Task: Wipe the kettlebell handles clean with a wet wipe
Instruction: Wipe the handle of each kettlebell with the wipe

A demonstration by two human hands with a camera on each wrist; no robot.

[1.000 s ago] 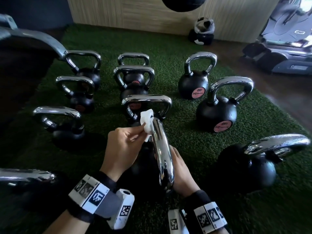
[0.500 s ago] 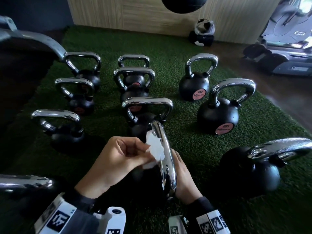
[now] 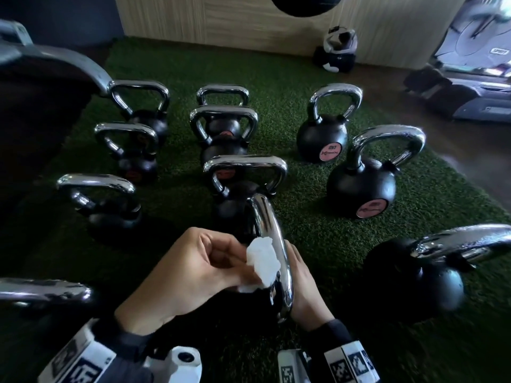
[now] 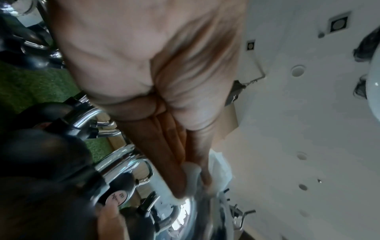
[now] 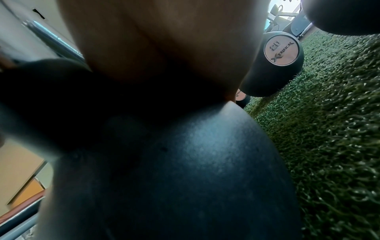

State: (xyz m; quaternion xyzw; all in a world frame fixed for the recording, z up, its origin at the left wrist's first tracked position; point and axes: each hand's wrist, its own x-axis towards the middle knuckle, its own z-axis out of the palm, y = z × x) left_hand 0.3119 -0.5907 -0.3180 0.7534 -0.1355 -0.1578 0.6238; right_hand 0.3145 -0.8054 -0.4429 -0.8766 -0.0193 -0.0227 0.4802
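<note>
The nearest kettlebell's chrome handle (image 3: 272, 239) runs away from me over its black body (image 5: 185, 162). My left hand (image 3: 193, 272) pinches a crumpled white wet wipe (image 3: 262, 261) and presses it against the left side of that handle, about halfway along. In the left wrist view the wipe (image 4: 218, 168) sits at my fingertips on the shiny handle (image 4: 185, 209). My right hand (image 3: 304, 286) lies on the body just right of the handle, with its palm (image 5: 164, 40) against the black ball. Its fingertips are hidden behind the handle.
Several other black kettlebells with chrome handles stand in rows on the green turf (image 3: 318, 203): one straight ahead (image 3: 244, 172), two with pink labels at the right (image 3: 359, 189), a big one near right (image 3: 420, 272). A wooden wall (image 3: 221, 20) and a treadmill (image 3: 470, 78) stand behind.
My left hand has slid the wipe along the handle toward me, from its far end to about the middle. The right hand has stayed on the kettlebell body.
</note>
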